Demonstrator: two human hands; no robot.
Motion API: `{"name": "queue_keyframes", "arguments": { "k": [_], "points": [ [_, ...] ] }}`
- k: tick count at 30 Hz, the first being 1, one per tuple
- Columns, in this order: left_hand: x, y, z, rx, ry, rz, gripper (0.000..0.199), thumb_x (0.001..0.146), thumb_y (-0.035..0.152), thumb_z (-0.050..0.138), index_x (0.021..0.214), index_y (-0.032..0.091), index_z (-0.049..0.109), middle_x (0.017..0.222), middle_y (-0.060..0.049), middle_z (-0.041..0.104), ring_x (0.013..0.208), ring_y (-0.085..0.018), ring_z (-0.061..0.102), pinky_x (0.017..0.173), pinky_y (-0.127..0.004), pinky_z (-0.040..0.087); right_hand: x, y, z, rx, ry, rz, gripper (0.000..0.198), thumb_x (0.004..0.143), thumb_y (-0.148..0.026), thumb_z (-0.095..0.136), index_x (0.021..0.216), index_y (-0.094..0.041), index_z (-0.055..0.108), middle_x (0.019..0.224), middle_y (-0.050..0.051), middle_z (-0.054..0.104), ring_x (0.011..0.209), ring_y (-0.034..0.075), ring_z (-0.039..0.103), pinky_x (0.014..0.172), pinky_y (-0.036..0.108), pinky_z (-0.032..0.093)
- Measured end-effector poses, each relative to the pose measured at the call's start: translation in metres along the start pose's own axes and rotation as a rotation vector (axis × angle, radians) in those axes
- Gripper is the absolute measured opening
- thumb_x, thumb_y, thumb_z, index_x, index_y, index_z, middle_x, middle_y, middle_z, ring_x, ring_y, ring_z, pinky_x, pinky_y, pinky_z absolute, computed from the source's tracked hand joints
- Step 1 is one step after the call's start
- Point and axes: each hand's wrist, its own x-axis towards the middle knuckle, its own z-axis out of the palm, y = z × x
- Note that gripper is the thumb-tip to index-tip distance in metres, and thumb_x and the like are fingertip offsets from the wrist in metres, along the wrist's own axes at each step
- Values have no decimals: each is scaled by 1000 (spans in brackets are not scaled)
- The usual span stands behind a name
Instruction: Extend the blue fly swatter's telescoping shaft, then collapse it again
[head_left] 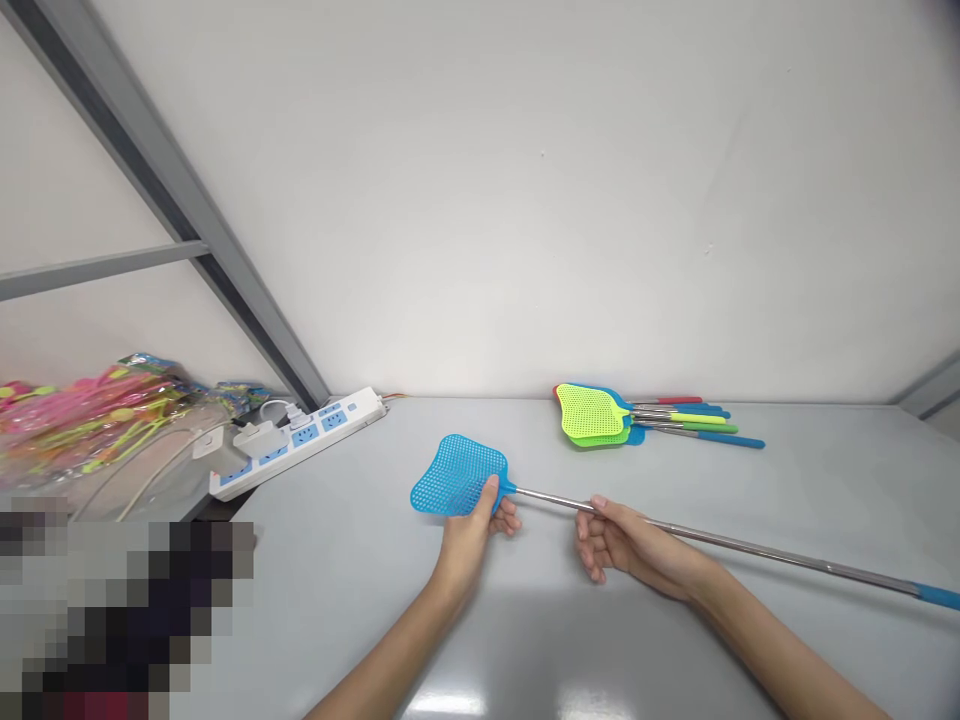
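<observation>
A blue fly swatter (454, 478) with a perforated head and an extended metal shaft lies across both my hands. My left hand (480, 520) grips the lower corner of its head, thumb on top and fingers curled beneath. Around the shaft, just right of the head, my right hand (626, 545) is closed, with the thumb along the top. The blue handle end runs off the right edge of the view. Beyond my right hand, a pile of fly swatters (592, 412) in yellow, green, blue and red lies by the wall with shorter shafts.
A white power strip (349, 418) with plugs and cables sits at the table's left. Further left are colourful plastic-wrapped packages (97, 415). A grey metal frame post (202, 210) slants up the wall behind the grey table (337, 600). The lower left corner is pixelated.
</observation>
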Motion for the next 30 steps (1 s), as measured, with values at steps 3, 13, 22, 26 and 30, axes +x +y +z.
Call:
{"name": "queue_keyframes", "arguments": {
  "k": [3, 13, 22, 26, 30],
  "points": [
    [0, -1, 0, -38, -34, -50, 25, 63, 37, 60, 68, 15, 50, 53, 2, 56, 45, -11, 53, 48, -25, 43, -1, 1, -2, -10, -19, 15, 43, 81, -48, 26, 75, -14, 52, 65, 7, 56, 55, 14, 51, 59, 30, 37],
    [-5, -8, 5, -87, 8, -69, 23, 65, 36, 58, 70, 14, 51, 57, -1, 59, 49, -12, 55, 50, -25, 43, 1, 8, 0, 35, -30, 4, 46, 83, -44, 23, 71, -12, 54, 62, 7, 56, 55, 16, 53, 54, 30, 37],
    [-13, -8, 9, -76, 10, -62, 23, 65, 36, 58, 68, 14, 53, 59, -2, 60, 51, -13, 57, 48, -25, 44, 3, 11, 1, 75, -61, 7, 48, 82, -45, 22, 65, -13, 53, 62, 8, 56, 56, 17, 54, 55, 30, 37],
    [-16, -10, 11, -40, -12, -50, 24, 67, 37, 56, 67, 14, 54, 59, -2, 59, 51, -14, 57, 49, -26, 45, 4, 12, 2, 63, -73, 14, 49, 82, -47, 23, 65, -13, 53, 63, 9, 58, 57, 17, 54, 56, 30, 37],
    [-20, -11, 14, 12, -19, -58, 26, 68, 39, 54, 65, 13, 55, 60, -4, 60, 52, -15, 57, 51, -28, 45, 5, 14, 5, 59, -93, 9, 51, 83, -45, 20, 65, -12, 53, 64, 10, 58, 57, 16, 54, 55, 30, 37]
  ]
}}
